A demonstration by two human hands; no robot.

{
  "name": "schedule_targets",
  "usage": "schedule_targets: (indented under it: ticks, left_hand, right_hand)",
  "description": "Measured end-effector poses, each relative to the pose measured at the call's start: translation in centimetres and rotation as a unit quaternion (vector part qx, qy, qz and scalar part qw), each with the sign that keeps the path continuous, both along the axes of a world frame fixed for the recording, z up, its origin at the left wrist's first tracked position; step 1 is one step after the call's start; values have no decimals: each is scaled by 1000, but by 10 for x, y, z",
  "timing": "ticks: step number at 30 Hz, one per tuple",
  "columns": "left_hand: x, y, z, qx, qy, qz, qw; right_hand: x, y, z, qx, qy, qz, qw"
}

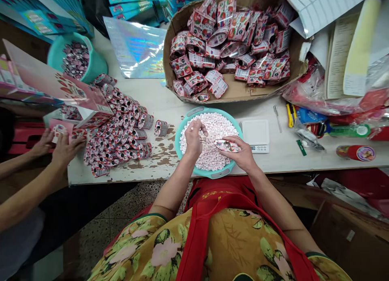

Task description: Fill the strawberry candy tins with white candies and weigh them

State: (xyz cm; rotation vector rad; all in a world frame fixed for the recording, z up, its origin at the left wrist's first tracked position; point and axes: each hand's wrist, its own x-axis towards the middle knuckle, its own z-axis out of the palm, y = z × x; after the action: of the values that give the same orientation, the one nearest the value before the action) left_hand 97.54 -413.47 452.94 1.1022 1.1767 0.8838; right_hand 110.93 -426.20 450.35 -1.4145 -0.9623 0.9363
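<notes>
A turquoise basin [177,140] in front of me is full of small pale pink and white candies [212,161]. Over its left part, my left hand [194,138] is closed with curled fingers; what lies inside them is hidden. My right hand [241,153] grips a small oval container [226,145] with a red and white strawberry print, tilted above the candies with its top facing me. Left of the basin, one similar container [161,128] stands alone, near a dense group of such containers [118,131] with dark openings on top.
Behind the basin is a cardboard box [231,92] of printed containers. A white scale [255,135] stands right of the basin, by a pen-like tool [277,118]. At left are a turquoise bucket [99,64] of metallic pieces and another person's hands [62,147] on a pink printed carton [88,98].
</notes>
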Motion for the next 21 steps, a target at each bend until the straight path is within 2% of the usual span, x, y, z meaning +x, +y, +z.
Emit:
schedule_targets:
  ticks: [1,3,4,6,9,11,14,16,18,21]
  left_hand:
    - [-7,2,-4,32,86,-62,994]
    - [-19,6,-8,100,233,-175,951]
    - [-20,10,-7,130,276,-201,931]
    - [-13,26,-4,187,305,-188,915]
    - [26,73,-1,272,328,-148,893]
    - [65,115,-6,305,389,-163,854]
    - [116,168,-25,248,535,-251,768]
    - [136,188,-41,182,602,-298,718]
    - [144,196,-55,158,620,-305,705]
    - [143,195,-66,195,570,-306,737]
  right_hand:
    - [7,-4,0,9,15,-5,1000]
    - [20,-13,1,19,40,-28,999]
    - [27,-16,2,20,48,-45,998]
    - [42,-21,1,14,51,-82,995]
    - [66,-24,-9,-12,39,-152,988]
    - [83,-24,-24,-41,39,-207,977]
    - [105,-23,-57,-80,27,-259,962]
    - [114,-21,-79,-97,10,-263,960]
    - [119,-19,-96,-106,-5,-253,962]
    - [125,-22,-101,-97,-62,-239,964]
